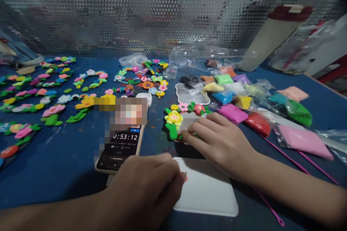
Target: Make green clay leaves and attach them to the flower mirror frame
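My left hand [151, 182] is closed, fingers curled in, at the left edge of a white board [207, 195]. A small orange-red bit [185, 178] shows right by its fingertips; whether they pinch it or it lies on the board I cannot tell. Beyond the board, a frame decorated with clay flowers [173, 118] lies on the table, with yellow, pink and red blooms and green leaves. Over its right side rests my right hand [219, 139], fingers bent together with the tips on the frame's lower edge. That hand hides part of the decoration.
A phone [119, 168] showing a timer lies left of the board. Several finished clay pieces [52, 110] cover the left. Bagged coloured clay [233, 114], a mesh-patterned plate [192, 94], pink sticks [286, 155] and a bottle [273, 39] are at the right. A perforated metal panel [130, 11] stands behind.
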{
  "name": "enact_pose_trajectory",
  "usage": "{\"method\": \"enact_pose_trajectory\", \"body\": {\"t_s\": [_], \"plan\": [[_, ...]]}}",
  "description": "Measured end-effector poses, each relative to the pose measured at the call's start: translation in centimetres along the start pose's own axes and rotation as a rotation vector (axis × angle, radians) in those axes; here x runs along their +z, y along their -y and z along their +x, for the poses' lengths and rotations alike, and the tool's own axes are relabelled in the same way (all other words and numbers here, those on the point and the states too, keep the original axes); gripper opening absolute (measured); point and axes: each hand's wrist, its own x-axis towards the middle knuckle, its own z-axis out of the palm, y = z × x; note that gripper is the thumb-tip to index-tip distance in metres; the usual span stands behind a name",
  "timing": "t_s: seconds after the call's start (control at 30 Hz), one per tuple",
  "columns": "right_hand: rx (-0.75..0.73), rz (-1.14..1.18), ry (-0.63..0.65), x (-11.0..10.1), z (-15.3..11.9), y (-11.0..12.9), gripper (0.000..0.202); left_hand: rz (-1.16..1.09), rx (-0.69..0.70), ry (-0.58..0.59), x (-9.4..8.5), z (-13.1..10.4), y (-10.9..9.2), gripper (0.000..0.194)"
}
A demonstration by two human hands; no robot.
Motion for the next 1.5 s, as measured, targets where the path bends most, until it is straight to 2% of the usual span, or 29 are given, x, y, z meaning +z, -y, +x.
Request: {"method": "enact_pose_trajectory", "body": {"t_s": [0.43,0.8,0.93,1.03,1.2,1.5], "plan": [[-0.086,-0.111,-0.06,0.7,0.3,-0.1,0.032,0.005,0.054,-0.049,0.4,-0.1,0.1,0.027],[-0.038,-0.097,-0.032,0.6,0.3,-0.2,0.033,0.049,0.069,-0.045,0.4,-0.1,-0.1,0.029],[0.104,0.017,0.022,0.2,-0.1,-0.2,0.027,0.099,0.108,-0.059,0.3,-0.1,-0.1,0.031],[0.223,0.122,0.009,0.2,-0.8,0.1,0.02,0.15,0.105,-0.081,0.2,-0.2,-0.1,0.034],[0.149,0.179,-0.028,0.6,-1.5,0.8,0.016,0.195,0.123,-0.097,0.5,-0.5,0.2,0.036],[0.128,0.258,-0.074,0.3,-1.4,1.1,0.018,0.243,0.178,-0.12,0.6,0.1,0.6,0.041]]}}
